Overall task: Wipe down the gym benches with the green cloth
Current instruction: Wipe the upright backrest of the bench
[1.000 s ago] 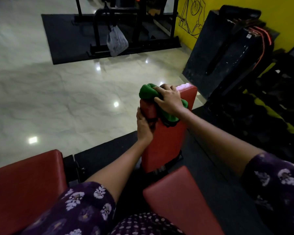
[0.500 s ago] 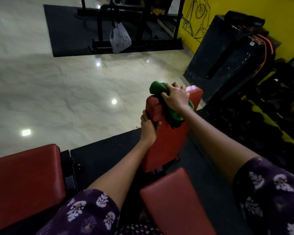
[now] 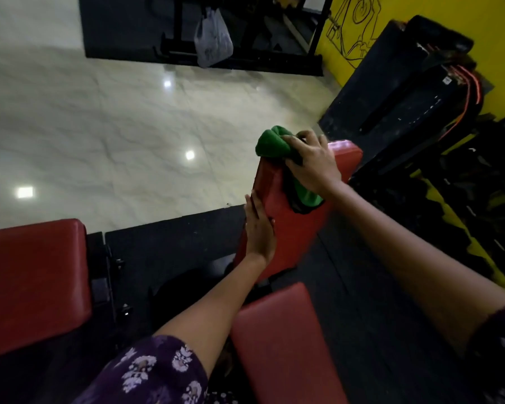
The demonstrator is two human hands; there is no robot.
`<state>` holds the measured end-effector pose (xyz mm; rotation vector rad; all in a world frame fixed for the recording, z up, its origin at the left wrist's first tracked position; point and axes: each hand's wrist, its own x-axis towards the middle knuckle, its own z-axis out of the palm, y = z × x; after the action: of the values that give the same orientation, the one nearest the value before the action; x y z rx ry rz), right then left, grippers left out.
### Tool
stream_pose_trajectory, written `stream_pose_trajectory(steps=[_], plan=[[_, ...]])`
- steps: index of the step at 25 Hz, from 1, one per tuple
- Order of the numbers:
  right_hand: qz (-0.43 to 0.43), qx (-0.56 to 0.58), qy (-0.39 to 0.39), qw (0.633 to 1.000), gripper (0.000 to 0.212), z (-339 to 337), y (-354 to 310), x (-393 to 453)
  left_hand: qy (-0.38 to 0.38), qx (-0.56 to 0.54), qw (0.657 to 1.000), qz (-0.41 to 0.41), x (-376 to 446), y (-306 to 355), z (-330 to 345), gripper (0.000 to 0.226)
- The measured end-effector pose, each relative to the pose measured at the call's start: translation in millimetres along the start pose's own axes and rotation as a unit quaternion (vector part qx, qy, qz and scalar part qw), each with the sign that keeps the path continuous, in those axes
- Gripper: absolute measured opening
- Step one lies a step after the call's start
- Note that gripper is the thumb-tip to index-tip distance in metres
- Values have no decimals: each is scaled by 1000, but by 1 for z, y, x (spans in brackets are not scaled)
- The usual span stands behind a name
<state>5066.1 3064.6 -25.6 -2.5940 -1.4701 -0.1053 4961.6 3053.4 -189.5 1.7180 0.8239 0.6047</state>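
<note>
Green cloth [image 3: 276,142] — bunched under the right hand [image 3: 314,163], fingers curled into it — has slid from the top edge toward the near face of the raised red backrest [image 3: 292,231]; left hand [image 3: 258,228], fingers straight, steadies its left edge — wiping continues.

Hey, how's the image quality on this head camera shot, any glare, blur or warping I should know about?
Head view: bright ceiling-light glare spots on the glossy marble floor; the right side by the yellow wall is dim and murky; motion blur softens the right hand, the green cloth and the upright red bench pad; wide-angle distortion bends the edges, so the floor mat lines curve.
</note>
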Motion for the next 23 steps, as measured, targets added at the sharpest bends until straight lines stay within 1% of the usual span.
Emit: stream_pose_trajectory(steps=[1,3,4,5,7,8,10,11,12,14,15,16,18,19,20,21,23], plan=[[34,12,1,999,48,-3,0,4,1,-2,1000,-3,-2,-3,1,75],[106,34,28,993,46,1,-10,4,3,-2,1000,-6,-4,-6,3,76],[84,13,54,995,45,9,-17,-3,-1,-2,1000,-4,-5,-8,4,77],[17,-21,75,997,45,15,-21,-11,-7,1,1000,-1,-7,-10,5,79],[-130,-102,75,983,46,19,-17,-16,-22,15,1000,11,-12,-16,5,80],[-162,-137,89,973,47,18,-13,-12,-27,19,999,15,-15,-21,5,80],[-164,-186,142,958,46,27,-12,-12,-33,27,999,24,-20,-33,5,81],[-176,-223,170,944,43,38,-13,-17,-33,36,998,27,-22,-40,7,80],[-206,-281,179,920,42,54,-15,-26,-35,46,998,25,-23,-47,9,80],[-305,-375,184,856,41,74,-10,-42,-43,64,997,12,-23,-61,14,83],[-329,-392,188,838,41,73,-8,-40,-45,67,997,7,-23,-66,15,84],[-326,-395,201,835,42,67,-7,-33,-47,67,997,2,-24,-70,16,85],[-273,-363,258,853,43,63,-8,-27,-46,61,997,0,-27,-80,20,86],[-248,-349,280,859,42,70,-9,-30,-47,62,997,-1,-31,-87,22,87],[-246,-354,284,856,41,83,-10,-36,-50,64,997,-2,-35,-95,25,89],[-274,-369,271,846,40,100,-12,-44,-52,66,996,-3,-38,-103,29,91],[-330,-411,246,813,38,116,-13,-52,-53,68,996,-12,-44,-115,36,95]])
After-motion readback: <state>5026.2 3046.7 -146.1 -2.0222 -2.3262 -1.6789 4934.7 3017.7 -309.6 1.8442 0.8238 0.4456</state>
